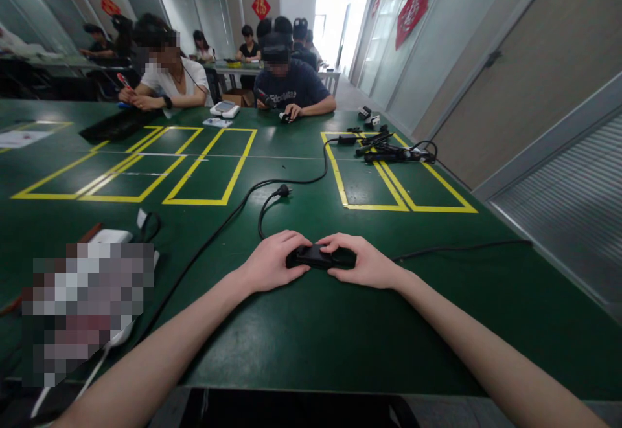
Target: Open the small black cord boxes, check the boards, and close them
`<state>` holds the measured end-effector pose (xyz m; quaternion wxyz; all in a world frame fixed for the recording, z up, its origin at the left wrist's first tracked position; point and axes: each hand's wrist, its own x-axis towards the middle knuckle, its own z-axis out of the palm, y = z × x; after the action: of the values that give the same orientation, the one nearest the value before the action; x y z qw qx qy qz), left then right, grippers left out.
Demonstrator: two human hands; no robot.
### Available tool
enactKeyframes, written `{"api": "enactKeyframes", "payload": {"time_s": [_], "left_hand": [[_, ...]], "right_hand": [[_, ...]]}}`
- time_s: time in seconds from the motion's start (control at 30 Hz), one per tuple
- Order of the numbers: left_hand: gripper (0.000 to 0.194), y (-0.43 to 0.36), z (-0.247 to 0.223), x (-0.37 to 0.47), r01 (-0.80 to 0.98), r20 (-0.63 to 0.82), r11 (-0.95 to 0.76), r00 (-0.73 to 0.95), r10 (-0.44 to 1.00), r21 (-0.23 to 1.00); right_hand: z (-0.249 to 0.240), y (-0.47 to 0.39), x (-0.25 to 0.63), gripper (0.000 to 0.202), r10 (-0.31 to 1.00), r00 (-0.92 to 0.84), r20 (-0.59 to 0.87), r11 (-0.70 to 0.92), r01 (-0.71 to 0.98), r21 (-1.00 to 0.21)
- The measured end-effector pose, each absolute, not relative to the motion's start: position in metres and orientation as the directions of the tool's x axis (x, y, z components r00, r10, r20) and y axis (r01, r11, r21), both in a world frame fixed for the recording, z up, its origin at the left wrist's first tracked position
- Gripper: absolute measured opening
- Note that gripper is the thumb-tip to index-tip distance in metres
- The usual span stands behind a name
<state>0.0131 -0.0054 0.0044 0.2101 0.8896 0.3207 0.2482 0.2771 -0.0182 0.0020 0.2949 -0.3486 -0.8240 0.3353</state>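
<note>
A black power adapter (318, 256) lies sideways between my two hands, low over or on the green table (311, 350). My left hand (279, 261) is closed round its left end, thumb at the near side and fingers over the top. Round the right end, my right hand (362, 261) grips it the same way. One cord with a black plug (283, 190) curves out from behind my left hand. Another black cable (466, 247) runs from beside my right hand towards the right. Parts of the adapter are hidden under my fingers.
A long black cord (214, 237) crosses the table to a small adapter (346, 139). Tangled black cables (393, 149) lie at the back right. Yellow tape (194, 202) marks rectangles. A blurred-out object (92, 311) and white device (111, 236) lie left. Two people sit opposite.
</note>
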Motion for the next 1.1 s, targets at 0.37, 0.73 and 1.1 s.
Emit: {"api": "enactKeyframes", "payload": {"time_s": [0.37, 0.73, 1.1], "left_hand": [[0.032, -0.0067, 0.0059, 0.0123, 0.473, 0.3, -0.709, 0.677, 0.672, 0.523], [0.033, -0.0076, 0.0038, 0.0137, 0.459, 0.283, -0.705, 0.69, 0.666, 0.54], [0.039, -0.0077, 0.0021, 0.0137, 0.446, 0.277, -0.687, 0.684, 0.675, 0.574]], "right_hand": [[0.0061, -0.0188, 0.2741, 0.025, 0.719, -0.617, 0.322, 0.643, 0.414, -0.644], [0.0012, -0.0171, 0.2777, 0.016, 0.706, -0.603, 0.371, 0.661, 0.373, -0.651], [0.0049, -0.0194, 0.2793, 0.015, 0.782, -0.544, 0.305, 0.558, 0.393, -0.731]]}}
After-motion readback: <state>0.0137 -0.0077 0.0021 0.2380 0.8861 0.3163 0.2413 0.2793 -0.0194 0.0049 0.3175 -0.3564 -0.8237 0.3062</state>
